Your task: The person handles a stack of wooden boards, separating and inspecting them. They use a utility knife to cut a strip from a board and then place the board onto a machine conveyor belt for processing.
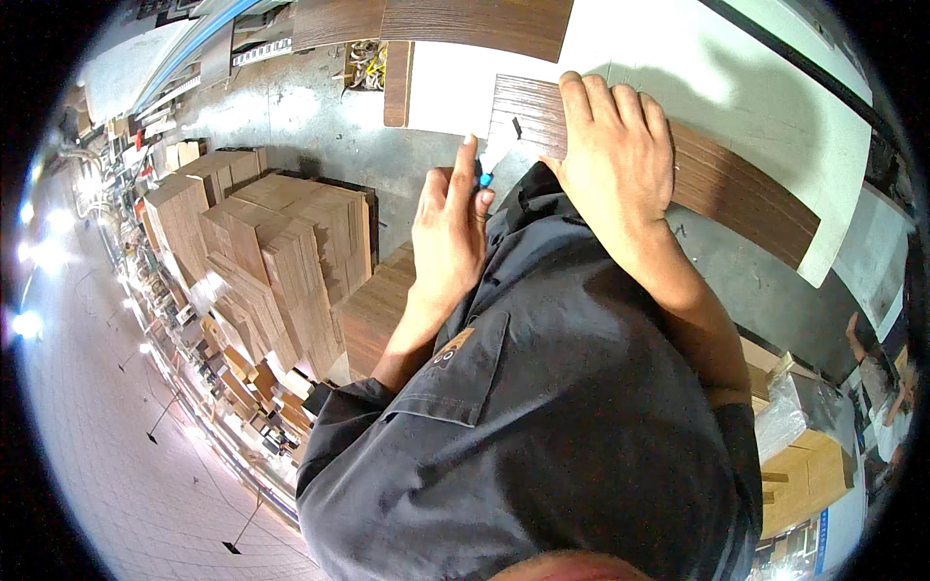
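Observation:
A wood-grain board (746, 189) lies across the near side of the white worktop. My right hand (620, 150) spans it, fingers together over its far edge and thumb by its near edge. At the board's left end, my left hand (449, 228) is closed around a small tool with a blue part (486, 180), its index finger stretched out. A pale, slim piece of the tool reaches over the board. A small dark piece (516, 127) shows at its far end; whether it is the tool's tip, I cannot tell. My fingers partly hide the tool.
More wood-grain boards (475, 21) lie on the white worktop (630, 44) at the far side. Tall stacks of brown panels (291, 228) stand on the floor at left. A box of scraps (366, 68) sits beyond them. Wrapped cartons (804, 441) and another person (882, 382) are at right.

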The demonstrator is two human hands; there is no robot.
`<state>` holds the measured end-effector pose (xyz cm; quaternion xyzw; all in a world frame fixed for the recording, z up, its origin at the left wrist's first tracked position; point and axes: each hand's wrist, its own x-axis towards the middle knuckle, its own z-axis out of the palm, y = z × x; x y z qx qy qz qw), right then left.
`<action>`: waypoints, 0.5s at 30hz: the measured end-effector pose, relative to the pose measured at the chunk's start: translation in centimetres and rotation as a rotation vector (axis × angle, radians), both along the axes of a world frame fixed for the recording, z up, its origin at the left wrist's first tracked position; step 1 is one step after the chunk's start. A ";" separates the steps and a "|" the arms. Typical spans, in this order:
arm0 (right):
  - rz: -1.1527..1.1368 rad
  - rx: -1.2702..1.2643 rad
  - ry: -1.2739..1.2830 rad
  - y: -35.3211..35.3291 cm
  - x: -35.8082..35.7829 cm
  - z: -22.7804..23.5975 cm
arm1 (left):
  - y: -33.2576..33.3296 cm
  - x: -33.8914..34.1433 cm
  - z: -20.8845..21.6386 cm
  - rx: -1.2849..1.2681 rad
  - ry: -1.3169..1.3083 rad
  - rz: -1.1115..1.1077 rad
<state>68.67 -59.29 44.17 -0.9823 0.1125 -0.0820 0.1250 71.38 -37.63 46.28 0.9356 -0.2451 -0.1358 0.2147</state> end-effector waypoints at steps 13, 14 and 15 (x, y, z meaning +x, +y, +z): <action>-0.003 -0.007 -0.057 -0.2 0.0 -0.2 | 0.5 1.0 0.3 -0.006 0.019 -0.062; -0.004 -0.010 -0.061 -0.2 0.0 -0.2 | 0.7 1.4 0.3 -0.007 0.017 -0.081; -0.004 -0.013 -0.059 -0.2 0.0 -0.2 | 0.8 1.7 0.4 0.005 0.017 -0.095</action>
